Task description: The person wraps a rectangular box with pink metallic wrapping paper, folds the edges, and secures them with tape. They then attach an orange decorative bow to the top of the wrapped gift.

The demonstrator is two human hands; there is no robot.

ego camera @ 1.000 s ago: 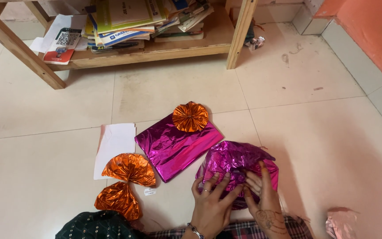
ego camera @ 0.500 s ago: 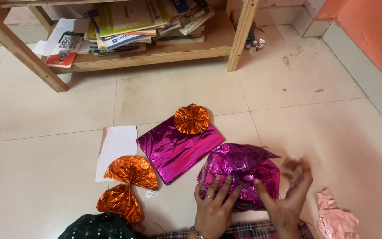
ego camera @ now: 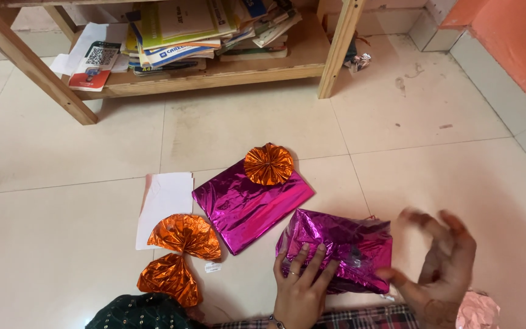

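Lying under left fingers (ego camera: 302, 259) (seemingly flat): parcel (ego camera: 342, 244)

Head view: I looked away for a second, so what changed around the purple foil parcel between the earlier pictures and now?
The right hand let go of the purple foil parcel and swung out to its right, fingers spread in the air. The loose foil on top now lies flatter. The left hand stays pressed on the parcel; the flat wrapped gift, its orange rosette and the orange fans have not moved.

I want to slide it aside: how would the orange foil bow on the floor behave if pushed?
The orange foil bow looks thin and pleated, so it is probably very light and would skid easily over the smooth tile floor. Its crinkled fans would likely crush or dent rather than spring back.
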